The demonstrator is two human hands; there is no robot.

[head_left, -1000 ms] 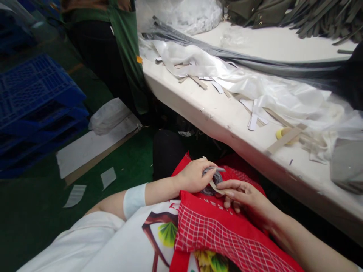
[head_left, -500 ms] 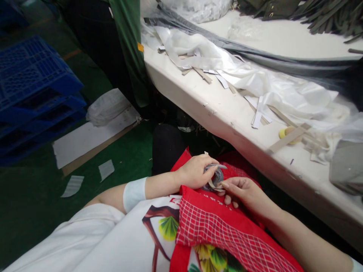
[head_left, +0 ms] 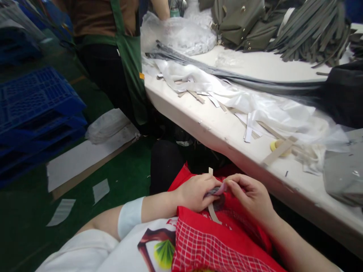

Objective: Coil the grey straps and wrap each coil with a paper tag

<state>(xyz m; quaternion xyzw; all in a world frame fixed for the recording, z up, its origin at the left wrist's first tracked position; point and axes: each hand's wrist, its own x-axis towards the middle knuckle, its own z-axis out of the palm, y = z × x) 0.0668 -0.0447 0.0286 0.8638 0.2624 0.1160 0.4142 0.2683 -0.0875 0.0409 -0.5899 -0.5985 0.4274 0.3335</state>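
- Left hand (head_left: 197,192), lower centre of the frame: closed, fingers curled over a grey coil (head_left: 212,191), which they mostly hide.
- Right hand (head_left: 252,194), just right of it: thumb and finger pinch the end of a pinkish piece (head_left: 222,188) that reaches across to the coil; whether the two are one thing, I cannot tell.
- A tan strip (head_left: 213,214) passes beneath the left hand, one end showing above the fingers, the other below them over the red apron (head_left: 204,241).
- The coil is at the lower centre, above the apron and well apart from the table (head_left: 172,100).
- The table runs from the upper centre to the lower right. Along its near side lie white film (head_left: 255,99), paper and tan scraps, and a yellow ring (head_left: 273,145) with a strip across it.
- Grey lengths (head_left: 227,74) stretch along the table behind the film; olive bags (head_left: 238,22) and a heap of dark straps (head_left: 314,32) fill the upper right.
- Upper left: a co-worker in a green apron (head_left: 129,71) stands by the table end.
- Left edge: stacked blue pallets (head_left: 39,98); beside them on the floor, a board (head_left: 82,160) bearing bagged plastic (head_left: 107,126).
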